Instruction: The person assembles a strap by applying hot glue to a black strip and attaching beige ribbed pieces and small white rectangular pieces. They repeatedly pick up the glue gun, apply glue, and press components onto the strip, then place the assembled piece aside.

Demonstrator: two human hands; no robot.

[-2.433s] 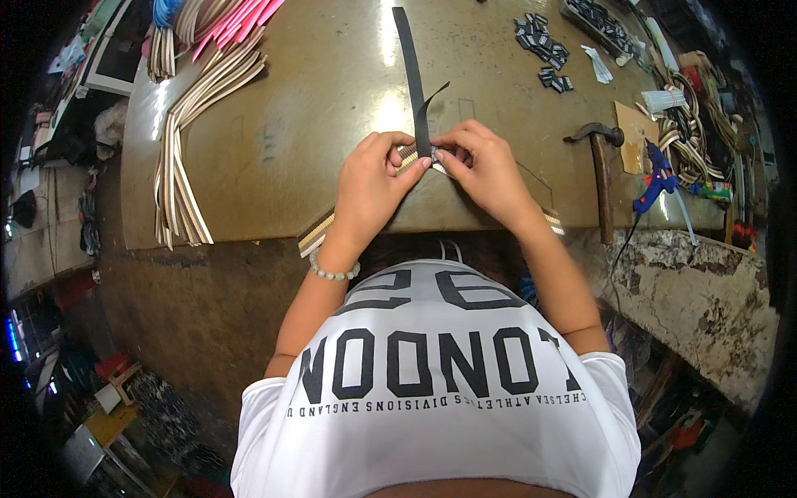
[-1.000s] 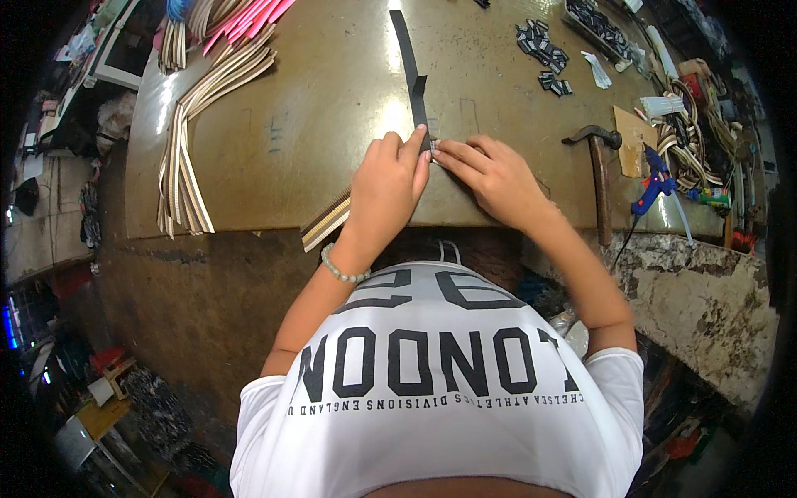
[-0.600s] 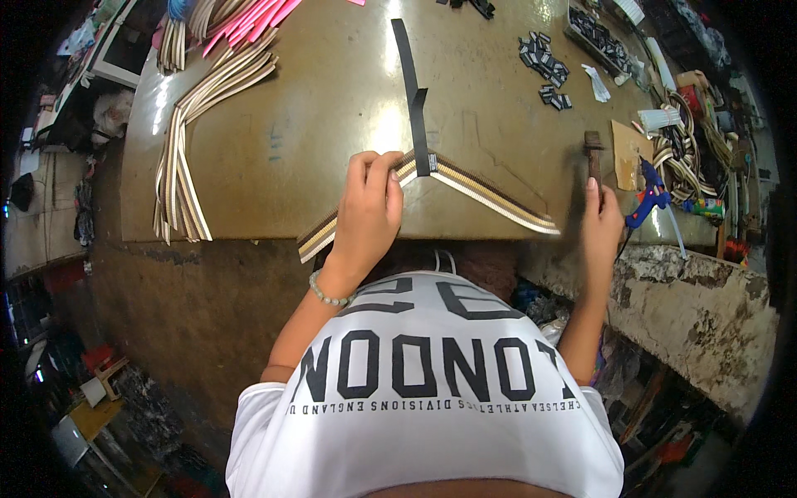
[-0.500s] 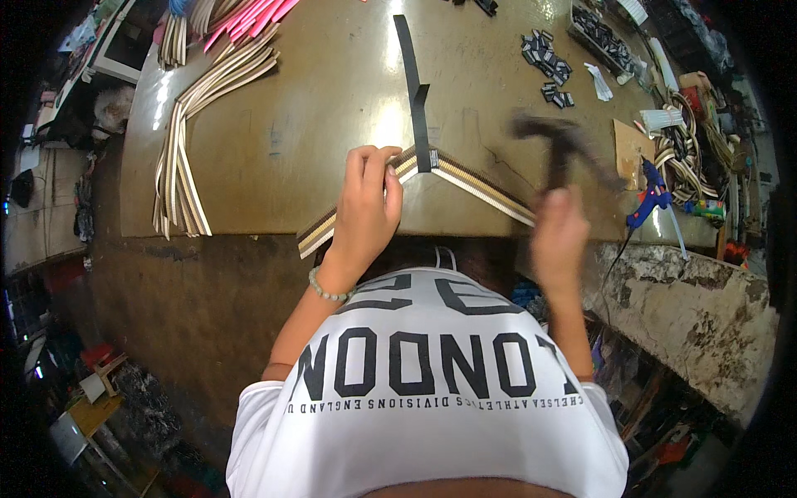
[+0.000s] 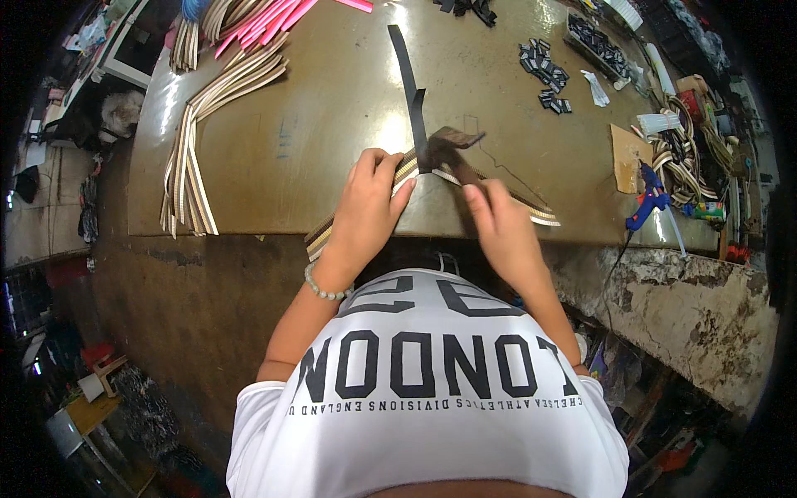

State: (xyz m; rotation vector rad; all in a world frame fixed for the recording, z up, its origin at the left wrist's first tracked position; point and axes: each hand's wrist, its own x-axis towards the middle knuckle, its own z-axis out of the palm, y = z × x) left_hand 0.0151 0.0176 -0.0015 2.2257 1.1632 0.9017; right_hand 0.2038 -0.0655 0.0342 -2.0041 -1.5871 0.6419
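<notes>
Looking down from the head view, I see the striped strap point(image 5: 531, 207), beige with dark edging, bent into a shallow peak at the near edge of the worn brown worktable point(image 5: 332, 124). One leg runs down-left under my left hand point(image 5: 365, 212) and sticks out past the table edge; the other slants right toward the rim. A narrow black strip point(image 5: 407, 75) lies across the peak and stretches away toward the far side of the table.

My left hand presses flat on the strap just left of the peak, fingers closed down on it. My right hand point(image 5: 498, 228) is clenched around the handle of a hammer point(image 5: 455, 145), whose dark head sits right over the crossing of strap and black strip; it is blurred, so I cannot tell whether it touches.

To the far left lies a bundle of similar striped straps point(image 5: 195, 158), with pink strips point(image 5: 266, 17) beyond. Small black buckles point(image 5: 544, 70) are scattered at the far right, and a blue glue gun point(image 5: 647, 199) sits near the right rim. My hands and the hammer head hide the joint itself.

Half a second ago the hammer was raised off to the right; now it is down over the peak, while the left hand has not shifted.
</notes>
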